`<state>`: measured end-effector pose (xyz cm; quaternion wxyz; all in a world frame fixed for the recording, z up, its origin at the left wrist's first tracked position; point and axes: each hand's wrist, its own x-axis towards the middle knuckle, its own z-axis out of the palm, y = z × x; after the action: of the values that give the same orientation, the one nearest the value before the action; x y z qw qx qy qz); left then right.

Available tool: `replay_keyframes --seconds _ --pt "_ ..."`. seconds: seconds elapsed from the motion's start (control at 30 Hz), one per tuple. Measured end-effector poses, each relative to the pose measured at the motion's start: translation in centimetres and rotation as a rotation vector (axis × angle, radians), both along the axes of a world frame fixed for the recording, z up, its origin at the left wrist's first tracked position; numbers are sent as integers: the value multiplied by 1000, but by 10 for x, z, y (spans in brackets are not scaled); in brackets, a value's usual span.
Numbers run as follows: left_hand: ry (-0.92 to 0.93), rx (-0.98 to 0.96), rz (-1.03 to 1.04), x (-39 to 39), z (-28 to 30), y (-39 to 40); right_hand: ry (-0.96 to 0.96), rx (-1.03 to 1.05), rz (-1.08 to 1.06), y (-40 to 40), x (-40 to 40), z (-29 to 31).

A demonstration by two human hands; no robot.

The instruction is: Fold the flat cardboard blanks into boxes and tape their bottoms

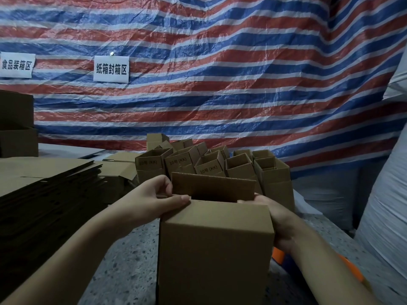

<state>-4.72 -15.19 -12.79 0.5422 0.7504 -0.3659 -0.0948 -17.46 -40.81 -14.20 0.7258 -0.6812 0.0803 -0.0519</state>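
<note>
Box [215, 249] held up between both hands, close to the camera, above the speckled floor [132, 260]. Left hand [158, 199] gripping the box's top left corner: thumb lying flat along the near top edge, fingers curled over the left side. Right hand [277, 219] wrapped round the box's right side, fingers hidden behind the cardboard, so hard to tell just how they bend. Far flap [212, 187] standing up just past the left fingertips, with the open top of the box between thumb and flap. Pile of open made boxes [211, 164] on the floor, a little way beyond the fingers. Stack of flat cardboard blanks [48, 194] off to the left of the left hand. Something orange [350, 267] under the right arm. Striped red, white and blue sheet [220, 84] hanging behind, with two white signs [111, 68] stuck on it.
</note>
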Motion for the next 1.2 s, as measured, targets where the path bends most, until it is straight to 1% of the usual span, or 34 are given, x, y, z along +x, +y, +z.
replay_keyframes --seconds 0.1,0.17,0.2,0.23,0.3,0.33,0.37,0.43,0.5,0.57,0.63,0.73,0.8,0.9,0.97,1.1,1.2 --pt "-3 -10 13 2 -1 -1 18 113 2 -5 -2 -2" --pt "-13 -14 23 1 -2 -2 8 186 82 -6 -6 1" --pt "-14 -15 27 0 -2 -3 -25 186 113 -6 -8 3" --pt "-10 -17 31 0 -3 -3 -71 126 121 -6 -9 5" --pt "-9 -19 28 -1 -3 -2 -157 -151 90 -5 -10 9" --pt "-13 -18 30 -1 -3 -2 -182 -256 90 -6 -9 9" --pt "-22 -16 38 -1 -3 -2 -192 -296 107 -6 -9 9" --pt "-43 -9 65 -1 -4 -4 -205 -300 134 -7 -8 9" --pt "-44 -54 64 -3 -3 -5 -223 -306 136 -7 -10 8" --pt "-89 -98 31 -3 -1 -5 -244 -311 133 -7 -11 7" --pt "-122 -70 -3 -2 -1 -4 -257 -303 129 -7 -11 5" --pt "-111 8 -22 -4 0 -1 -281 -237 158 -7 -12 4" --pt "-185 51 16 -6 3 1 -294 -240 157 -6 -14 5" --pt "-298 122 87 -12 11 2 -304 -334 123 -5 -17 6" --pt "-358 180 94 -16 15 3 -300 -411 91 -5 -17 8" --pt "-337 210 74 -19 16 4 -262 -575 71 -5 -20 15" --pt "-361 243 95 -20 16 3 -231 -621 83 -3 -22 19"
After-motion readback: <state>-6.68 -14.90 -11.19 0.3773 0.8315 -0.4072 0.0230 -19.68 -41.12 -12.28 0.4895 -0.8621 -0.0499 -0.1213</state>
